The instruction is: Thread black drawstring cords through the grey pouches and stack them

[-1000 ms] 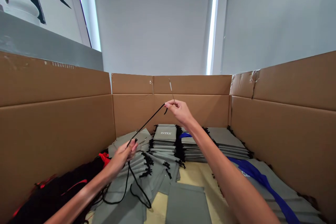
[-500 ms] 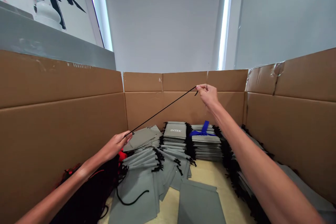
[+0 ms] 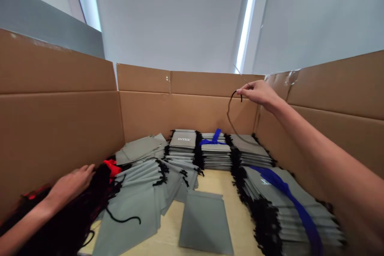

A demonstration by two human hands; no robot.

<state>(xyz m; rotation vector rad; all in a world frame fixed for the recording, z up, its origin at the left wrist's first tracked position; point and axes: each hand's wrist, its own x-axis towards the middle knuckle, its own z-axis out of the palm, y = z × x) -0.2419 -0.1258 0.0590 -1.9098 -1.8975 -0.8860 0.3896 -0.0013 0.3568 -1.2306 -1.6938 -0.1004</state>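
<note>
My right hand (image 3: 258,92) is raised at the right, thumb and fingers pinched on a black cord (image 3: 228,114). The cord's short end pokes out below the fingertips, while its longer part hangs in a loose, blurred curve. A thin, pale, wire-like line (image 3: 238,71) sticks up from the same hand; I cannot make out what it is. Lower left, my left hand (image 3: 72,184) rests over a dark heap of black cords (image 3: 81,212), its fingers loosely bent and holding nothing I can see. In front lies a single flat grey pouch (image 3: 206,222).
Grey pouches with black cords stand in stacks at the back, one marked INTEX (image 3: 183,140). Blue ribbon (image 3: 288,196) crosses the right stack. Loose pouches (image 3: 129,216) fan out at left beside a red cloth or tie (image 3: 112,167). Cardboard walls (image 3: 57,128) surround the table (image 3: 210,180).
My left hand has let go of the cord and dropped left onto the black heap. The cord, earlier taut between both hands, now hangs slack from my right. The view has swung right.
</note>
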